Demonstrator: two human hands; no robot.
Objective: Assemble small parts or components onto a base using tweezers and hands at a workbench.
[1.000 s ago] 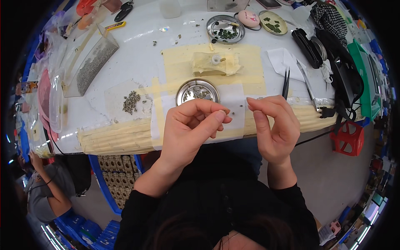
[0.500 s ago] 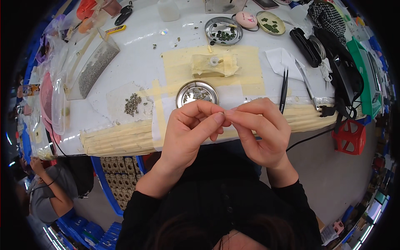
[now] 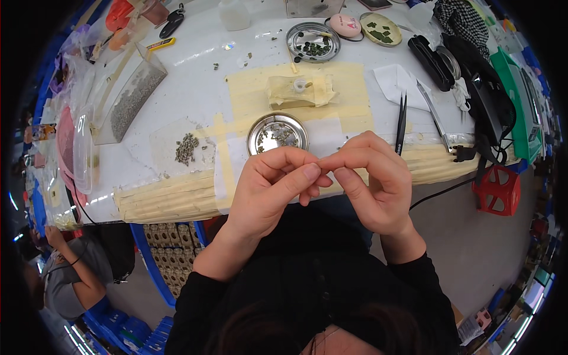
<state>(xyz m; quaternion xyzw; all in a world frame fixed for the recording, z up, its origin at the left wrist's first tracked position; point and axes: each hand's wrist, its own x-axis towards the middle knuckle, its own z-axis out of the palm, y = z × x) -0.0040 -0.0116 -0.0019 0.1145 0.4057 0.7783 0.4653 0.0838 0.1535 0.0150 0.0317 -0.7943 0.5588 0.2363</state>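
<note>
My left hand (image 3: 269, 189) is closed in a pinch of thumb and forefinger, close to the table's near edge. Against its fingertips rests the forefinger of my right hand (image 3: 376, 180), whose thumb now sits a little apart below. Whatever lies between the fingertips is too small to make out. Just beyond the hands stands a round metal dish (image 3: 277, 135) with several small greenish-grey pieces in it. Behind that, a block wrapped in yellowish tape (image 3: 290, 97) carries a small white ring. Black tweezers (image 3: 401, 127) lie to the right of my right hand.
Small grey parts (image 3: 186, 149) are heaped at left, near a clear box of grey granules (image 3: 133, 97). Farther back are a metal dish of dark green pieces (image 3: 313, 44) and a round tray (image 3: 381, 29). A silver tool (image 3: 435, 115) lies right. Another person (image 3: 77, 272) sits at lower left.
My right thumb has drawn down and away from the fingertips, while its forefinger stays at the left hand's pinch. The left hand is almost unmoved. The whole view has shifted slightly.
</note>
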